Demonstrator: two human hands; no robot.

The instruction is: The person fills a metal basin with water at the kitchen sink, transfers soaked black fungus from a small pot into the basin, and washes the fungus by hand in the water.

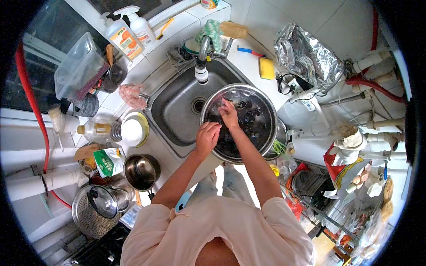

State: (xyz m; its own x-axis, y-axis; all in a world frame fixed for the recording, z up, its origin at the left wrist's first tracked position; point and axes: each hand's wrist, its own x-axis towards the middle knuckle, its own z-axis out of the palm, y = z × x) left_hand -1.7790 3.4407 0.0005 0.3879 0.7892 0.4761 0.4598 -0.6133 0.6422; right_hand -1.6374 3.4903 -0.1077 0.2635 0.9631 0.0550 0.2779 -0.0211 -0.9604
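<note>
A wide steel basin [271, 126] rests over the right side of the sink and its counter edge. Dark, ruffled pieces that look like wood ear fungus [253, 113] lie in dark liquid inside it. My right hand [229, 115] is above the basin, its fingers pinched together; what they hold is too small to make out. Close by on the left, over the near-left rim, my left hand [208, 136] has its fingers curled closed, and their contents are hidden.
The steel sink [173, 119] has a faucet [202, 71] hanging over it. A dark pot [142, 172], white bowl [133, 128] and plastic bottle [100, 131] stand left. To the right are a yellow sponge [266, 69], a power strip [306, 99] and crumpled foil [310, 55].
</note>
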